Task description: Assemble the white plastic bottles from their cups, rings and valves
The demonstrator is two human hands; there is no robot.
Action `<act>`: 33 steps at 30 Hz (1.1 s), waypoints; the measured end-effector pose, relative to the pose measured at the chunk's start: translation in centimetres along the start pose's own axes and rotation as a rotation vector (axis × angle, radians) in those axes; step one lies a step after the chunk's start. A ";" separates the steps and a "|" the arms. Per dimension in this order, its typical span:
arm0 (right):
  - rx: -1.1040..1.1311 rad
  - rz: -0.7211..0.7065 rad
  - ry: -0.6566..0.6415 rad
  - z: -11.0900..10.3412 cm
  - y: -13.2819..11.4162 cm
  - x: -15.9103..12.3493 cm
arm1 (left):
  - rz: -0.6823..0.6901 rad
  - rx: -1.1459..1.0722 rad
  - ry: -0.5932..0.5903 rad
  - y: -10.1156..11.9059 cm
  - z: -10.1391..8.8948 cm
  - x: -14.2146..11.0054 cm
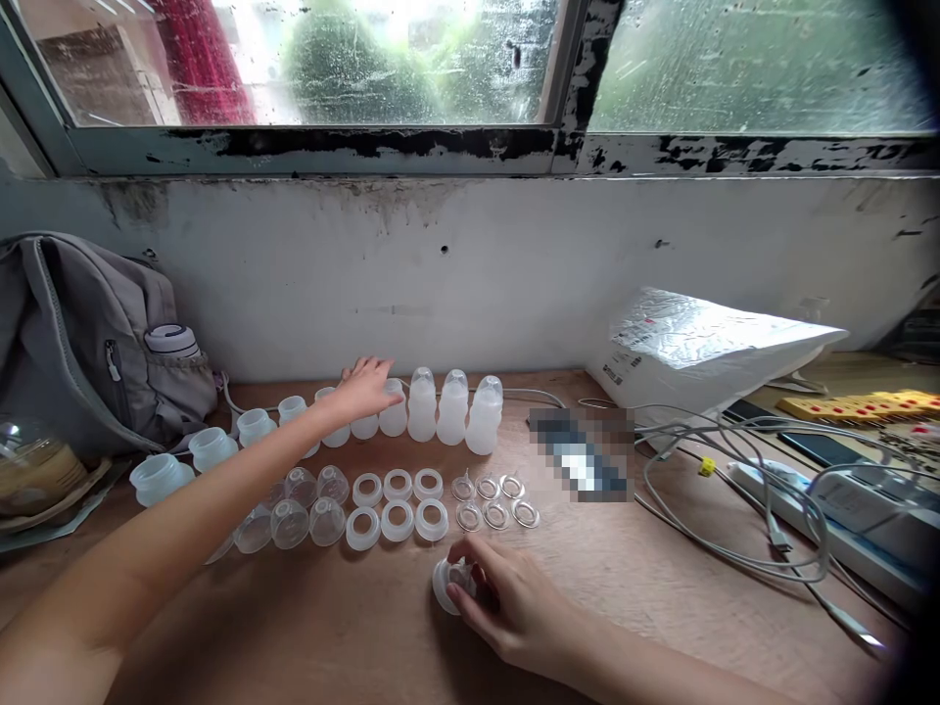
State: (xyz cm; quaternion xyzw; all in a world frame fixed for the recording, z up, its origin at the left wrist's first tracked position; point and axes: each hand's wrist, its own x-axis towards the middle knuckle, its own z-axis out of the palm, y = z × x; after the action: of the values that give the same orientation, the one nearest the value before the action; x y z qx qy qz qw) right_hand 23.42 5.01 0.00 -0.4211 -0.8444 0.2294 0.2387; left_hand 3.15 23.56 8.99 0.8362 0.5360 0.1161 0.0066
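My left hand (365,388) reaches to the back row and closes over the top of a translucent baby bottle (394,417). Three capped bottles (453,407) stand to its right; open bottle bodies (211,447) curve away to its left. My right hand (506,599) rests on the wooden table (352,627) near the front, fingers pinched round a white collar ring with a nipple (449,584). Between the hands lie clear dome caps (305,509), white collar rings (398,504) and clear nipples (493,499) in rows.
A grey backpack (80,343) with a flask in its side pocket leans at the left. A silver foil bag (697,348) lies at the right, with tangled grey cables (734,490), a white power strip (829,504) and a yellow strip (859,403) behind. The wall runs close behind the bottles.
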 end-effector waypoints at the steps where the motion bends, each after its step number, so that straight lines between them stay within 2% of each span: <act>1: 0.024 -0.004 0.012 0.1 0.1 0.0 | 0.009 -0.034 0.105 0.5 -0.1 -0.8; 3: 0.073 -0.013 0.040 0.2 0.1 0.0 | 0.068 -0.138 0.288 2.0 -0.4 -3.3; 4: 0.101 -0.017 0.053 0.2 0.1 0.0 | 0.122 -0.202 0.329 2.8 -0.5 -4.9; 6: 0.164 -0.022 0.074 0.2 0.0 0.0 | 0.230 -0.342 0.304 4.3 -0.3 -8.5; 9: 0.252 -0.029 0.089 0.5 -0.3 -0.2 | 0.355 -0.442 0.113 5.7 1.1 -14.2; 11: 0.282 -0.039 0.084 0.9 -0.5 -0.4 | 0.405 -0.473 0.046 5.9 2.6 -17.2; 14: 0.296 -0.071 0.046 1.6 -1.1 -0.9 | 0.459 -0.515 0.125 5.7 5.0 -19.9; 16: 0.296 -0.102 0.018 1.9 -1.6 -1.2 | 0.461 -0.520 0.199 5.5 6.0 -20.7; 19: 0.287 -0.150 -0.008 2.0 -2.4 -1.3 | 0.434 -0.522 0.220 5.7 6.3 -21.0; 27: 0.188 -0.167 -0.052 1.9 -2.8 -1.0 | 0.402 -0.464 0.144 6.3 3.9 -21.0; 33: 0.079 -0.179 -0.134 0.9 -3.1 -1.2 | 0.486 -0.408 0.121 5.8 3.8 -21.1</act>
State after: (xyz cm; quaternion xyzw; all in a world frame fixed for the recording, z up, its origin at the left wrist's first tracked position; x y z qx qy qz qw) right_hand 21.65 2.21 0.88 -0.3183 -0.8829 0.2679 0.2178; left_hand 0.74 2.57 2.16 0.9126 0.2857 0.2691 0.1144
